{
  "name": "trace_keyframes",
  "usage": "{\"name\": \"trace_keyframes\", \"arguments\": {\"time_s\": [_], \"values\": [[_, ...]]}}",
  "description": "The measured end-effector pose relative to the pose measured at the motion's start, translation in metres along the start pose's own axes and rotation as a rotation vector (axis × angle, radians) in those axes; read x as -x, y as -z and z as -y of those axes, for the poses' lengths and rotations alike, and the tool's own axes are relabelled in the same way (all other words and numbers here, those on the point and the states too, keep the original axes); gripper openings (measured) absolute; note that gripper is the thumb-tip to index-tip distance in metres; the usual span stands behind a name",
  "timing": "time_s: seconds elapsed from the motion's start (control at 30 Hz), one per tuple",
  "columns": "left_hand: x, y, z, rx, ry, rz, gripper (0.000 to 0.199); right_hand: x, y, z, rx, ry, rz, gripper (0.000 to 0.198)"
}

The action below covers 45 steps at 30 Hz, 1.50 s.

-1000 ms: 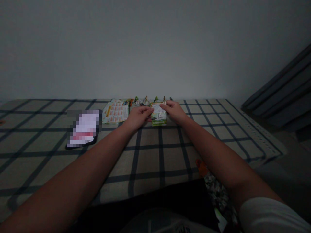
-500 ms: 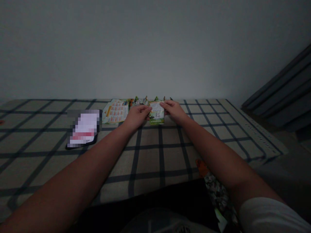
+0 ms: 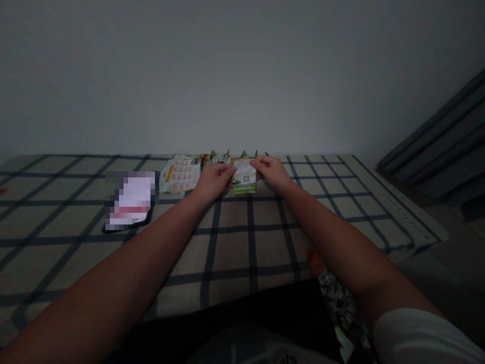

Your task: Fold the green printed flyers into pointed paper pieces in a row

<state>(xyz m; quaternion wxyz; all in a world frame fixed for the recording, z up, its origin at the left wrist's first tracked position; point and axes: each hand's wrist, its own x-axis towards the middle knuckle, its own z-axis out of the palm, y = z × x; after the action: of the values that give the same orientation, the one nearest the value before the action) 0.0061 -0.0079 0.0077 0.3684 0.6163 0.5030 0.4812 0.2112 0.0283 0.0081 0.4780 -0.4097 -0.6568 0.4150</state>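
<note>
Between my two hands is a small green and white printed card (image 3: 244, 177) with lines of text and a QR code on the side facing me. My left hand (image 3: 215, 179) pinches its left edge, thumb on the front. On the opposite edge my right hand (image 3: 273, 173) is closed the same way. The fingers behind the card are hidden. Just beyond the hands lie crumpled, pointed pieces of colourful packaging (image 3: 220, 157), partly covered by the hands and card. A printed leaflet or wrapper (image 3: 181, 174) with orange-tinted boxes lies left of my left hand.
A checked cloth (image 3: 231, 253) covers the surface, which reaches a plain wall (image 3: 242, 76). A phone-like object with a blurred-out screen (image 3: 131, 199) lies at the left. Near my right forearm is a patterned, crinkled wrapper (image 3: 337, 293). A grey curtain (image 3: 443, 146) hangs at the right.
The card has tilted very slightly, and its print and QR code look sharper. Both hands keep their hold in nearly the same place.
</note>
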Motion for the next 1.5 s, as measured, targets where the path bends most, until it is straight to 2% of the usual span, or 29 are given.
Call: {"name": "trace_keyframes", "arguments": {"time_s": [0.2, 0.4, 0.6, 1.0, 1.23, 1.5], "values": [[0.003, -0.004, -0.002, 0.185, 0.054, 0.031, 0.025, 0.0, 0.002, -0.001, -0.003, 0.03, -0.012, 0.045], [0.003, -0.004, -0.003, 0.275, 0.124, 0.084, 0.031, 0.002, 0.002, 0.006, 0.043, 0.008, -0.057, 0.04], [0.005, -0.004, -0.003, 0.217, 0.101, 0.078, 0.027, 0.001, 0.001, 0.005, 0.033, -0.001, -0.067, 0.037], [0.0, 0.0, 0.008, 0.02, -0.013, 0.096, 0.028, 0.0, 0.001, 0.003, -0.073, 0.013, -0.068, 0.046], [0.0, 0.001, 0.008, -0.047, -0.029, 0.119, 0.03, 0.0, 0.002, 0.008, -0.017, -0.011, -0.11, 0.038], [-0.004, 0.003, 0.01, -0.109, -0.056, 0.046, 0.03, -0.002, 0.0, 0.001, -0.101, -0.098, 0.018, 0.028]]}}
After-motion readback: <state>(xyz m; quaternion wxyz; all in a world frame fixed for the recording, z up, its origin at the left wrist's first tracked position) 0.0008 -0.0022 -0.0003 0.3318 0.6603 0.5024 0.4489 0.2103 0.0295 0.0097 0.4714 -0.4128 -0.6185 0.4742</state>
